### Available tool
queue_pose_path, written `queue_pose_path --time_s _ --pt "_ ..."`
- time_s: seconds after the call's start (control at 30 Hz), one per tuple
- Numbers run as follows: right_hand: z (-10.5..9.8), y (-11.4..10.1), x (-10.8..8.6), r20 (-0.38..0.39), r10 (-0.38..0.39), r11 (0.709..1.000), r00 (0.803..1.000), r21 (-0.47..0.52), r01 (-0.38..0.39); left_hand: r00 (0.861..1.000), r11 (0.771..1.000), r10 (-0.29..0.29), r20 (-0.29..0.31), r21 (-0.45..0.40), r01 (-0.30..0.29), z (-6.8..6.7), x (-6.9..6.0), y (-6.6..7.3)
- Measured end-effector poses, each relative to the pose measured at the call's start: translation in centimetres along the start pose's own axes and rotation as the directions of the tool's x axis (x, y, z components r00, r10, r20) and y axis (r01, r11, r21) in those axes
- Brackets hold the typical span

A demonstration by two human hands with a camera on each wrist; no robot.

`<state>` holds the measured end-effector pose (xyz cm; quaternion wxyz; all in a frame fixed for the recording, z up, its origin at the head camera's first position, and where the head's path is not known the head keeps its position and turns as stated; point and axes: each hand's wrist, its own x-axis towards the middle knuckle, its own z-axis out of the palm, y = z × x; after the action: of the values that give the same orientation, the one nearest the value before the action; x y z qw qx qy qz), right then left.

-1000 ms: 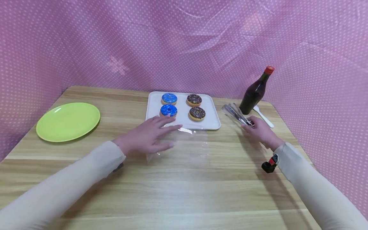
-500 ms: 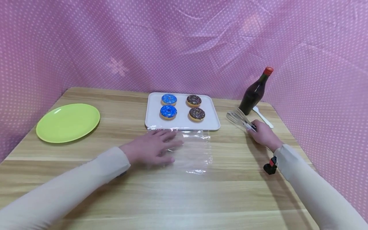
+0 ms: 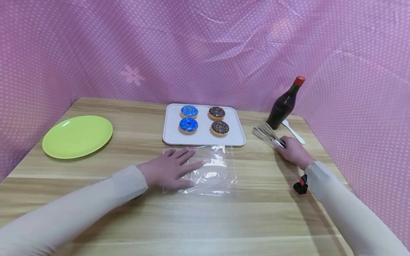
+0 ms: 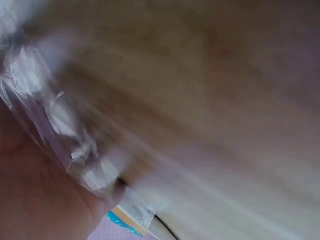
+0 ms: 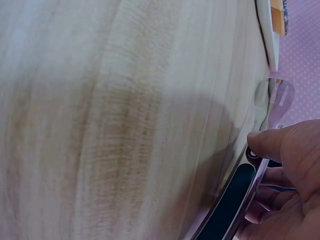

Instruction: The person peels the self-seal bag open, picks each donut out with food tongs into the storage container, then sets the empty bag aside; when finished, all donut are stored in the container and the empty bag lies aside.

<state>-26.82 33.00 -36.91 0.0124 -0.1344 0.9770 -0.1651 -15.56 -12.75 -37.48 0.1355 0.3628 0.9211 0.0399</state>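
Note:
My left hand [image 3: 173,169] rests with spread, straight fingers on a clear plastic bag or sheet [image 3: 213,170] in front of the white tray. In the left wrist view the crinkled plastic [image 4: 62,120] lies against the palm. My right hand [image 3: 294,151] grips a pair of tongs [image 3: 267,133] with clear heads, near the bottle. The right wrist view shows the thumb over the tongs' [image 5: 230,200] metal handle and the other fingers curled behind it. Two blue sprinkled donuts [image 3: 188,125] and two chocolate ones [image 3: 219,128] sit on the tray [image 3: 203,138].
A green plate [image 3: 77,137] lies at the left of the wooden table [image 3: 205,220]. On the right stands a dark bottle [image 3: 282,106] with a red cap, with a white utensil [image 3: 294,132] beside it. A pink dotted cloth [image 3: 205,49] hangs behind the table.
My left hand has come down and nearer, and the plastic now lies flatter on the table before the tray. My right hand has lowered slightly with the tongs.

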Motion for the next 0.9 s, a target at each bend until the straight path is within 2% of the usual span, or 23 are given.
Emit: queue_pose_path --time_s 0.43,0.57,0.7,0.8,0.9 --pt "-0.3 0.1 0.0 0.053 0.047 0.999 0.997 -0.025 -0.046 1.000 1.000 -0.003 0.015 0.026 0.002 0.0 0.1 0.1" --pt "-0.4 -0.8 -0.2 0.032 0.040 0.998 0.999 -0.052 -0.039 1.000 1.000 -0.002 0.016 -0.016 0.002 -0.3 0.1 0.1" --pt "-0.3 -2.1 -0.3 -0.006 0.024 0.999 1.000 -0.044 -0.024 0.999 0.995 -0.031 0.022 -0.095 0.033 -0.8 0.1 0.1" --pt "-0.2 -3.3 -0.1 -0.062 -0.019 1.000 0.998 -0.017 0.018 0.999 0.991 -0.048 0.017 -0.123 0.050 -1.3 0.1 0.2" --pt "0.0 -4.9 -0.1 -0.098 -0.074 0.997 0.992 0.024 0.077 0.999 0.992 -0.033 -0.016 -0.124 0.031 -1.8 0.2 0.2"
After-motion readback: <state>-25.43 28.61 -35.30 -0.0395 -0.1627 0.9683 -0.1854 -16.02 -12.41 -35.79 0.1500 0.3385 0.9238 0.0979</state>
